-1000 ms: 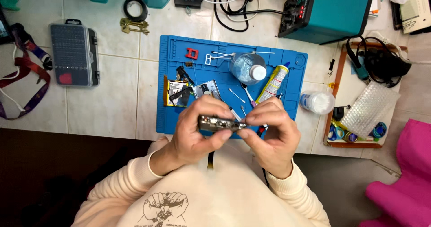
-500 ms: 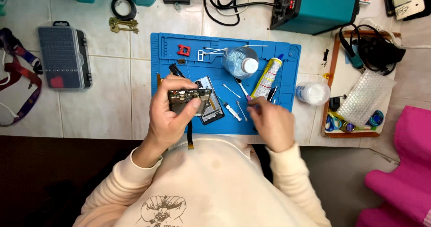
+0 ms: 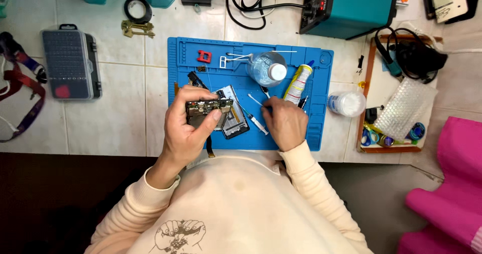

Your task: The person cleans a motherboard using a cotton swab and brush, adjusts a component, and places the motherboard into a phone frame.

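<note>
While the left hand [image 3: 193,126] clamps an opened phone [image 3: 208,108] above the blue mat [image 3: 321,128], the right hand [image 3: 286,121], at three o'clock, pinches a small tool; the loose syringe [image 3: 253,117] between them risks being knocked.

grey bit case [image 3: 70,63] sitting left on tiles, keys [image 3: 136,29] & tape roll [image 3: 137,8] lying above it. teal station [image 3: 351,5] standing top right, bubble wrap [image 3: 405,108] lying in wooden tray [image 3: 370,63], pink cloth [image 3: 447,183] showing btm right.
</note>
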